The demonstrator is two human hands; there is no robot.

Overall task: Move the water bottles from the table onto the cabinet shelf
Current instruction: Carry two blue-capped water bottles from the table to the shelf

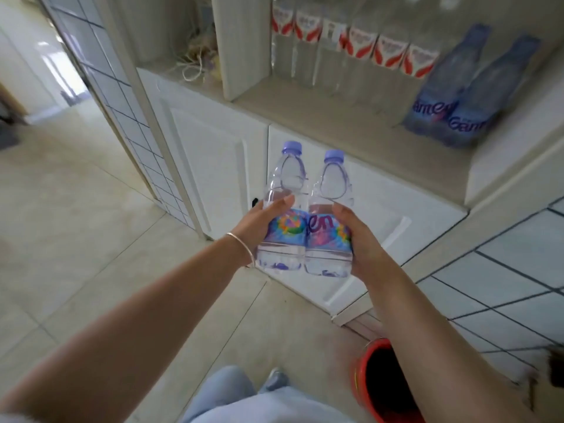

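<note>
Clear plastic w/ purple caps: two water bottles are carried upright, side by side and touching, in front of the white cabinet doors [213,166] and below the cabinet shelf [320,114]. Left bottle [282,218] is held by the left hand [259,221]; right bottle [331,227] by the right hand [360,242]. Risks, as judged: shelf is already crowded w/ a row of red-label bottles [360,47] at the back and two blue-wrapped bottles [457,96] at right, so those could be knocked over if the pair is pushed in too far or too fast; a base could be caught on the shelf's front lip if not lifted enough; since each is gripped from one side only, a slip is possible if the two get pressed apart. Red bucket [384,383] on the floor near the feet could be kicked. Fingers: each hand is wrapped around its bottle at label height, thumbs lying on the near face above the labels, remaining fingers hidden behind, so spread can't be told exactly. No desk in view.
</note>
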